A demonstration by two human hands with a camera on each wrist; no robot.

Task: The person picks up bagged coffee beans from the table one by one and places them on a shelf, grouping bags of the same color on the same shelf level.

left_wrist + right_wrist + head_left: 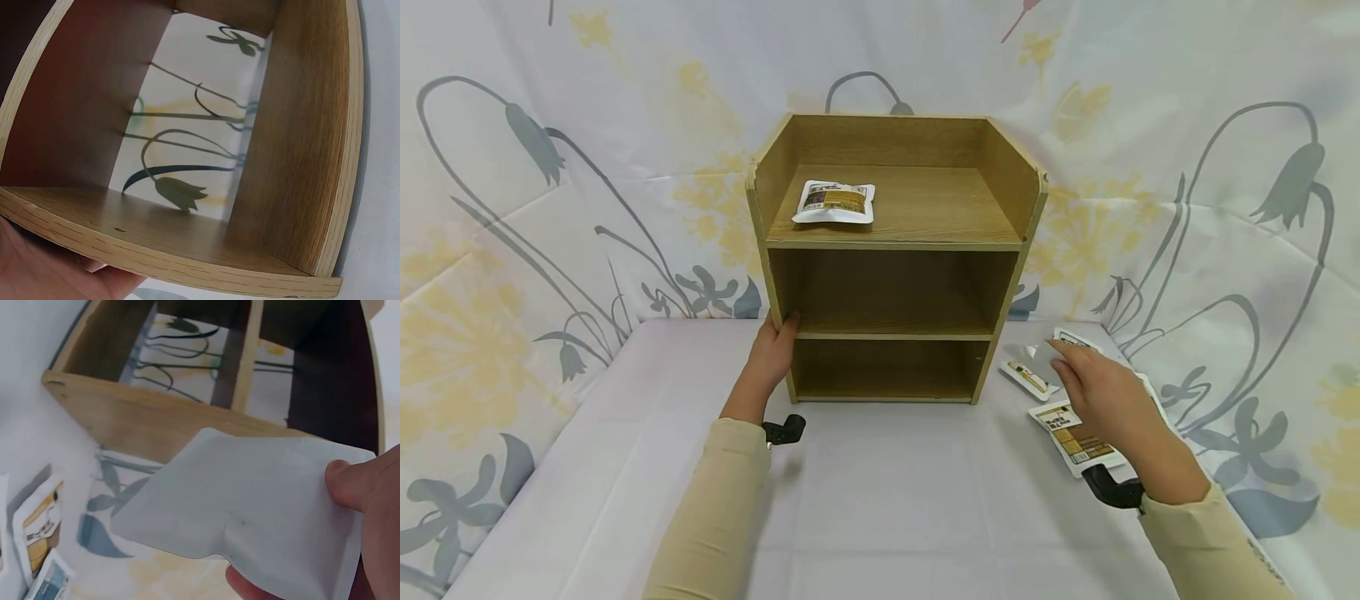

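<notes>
While pinched, pouch [250, 500] flat, shelf-pointing.

You're at a staged tabletop recording set, not a lived-in room.
A flower-printed sheet [1187, 167] drapes wall and table around you, with only a small wooden shelf unit [895, 250] and some sachets [1078, 437] laid out.

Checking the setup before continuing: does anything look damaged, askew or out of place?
Mostly tidy. The wooden shelf has a chipped top-left front corner, and the packets beside the right hand lie loosely scattered on the table. Nothing spilled.
</notes>
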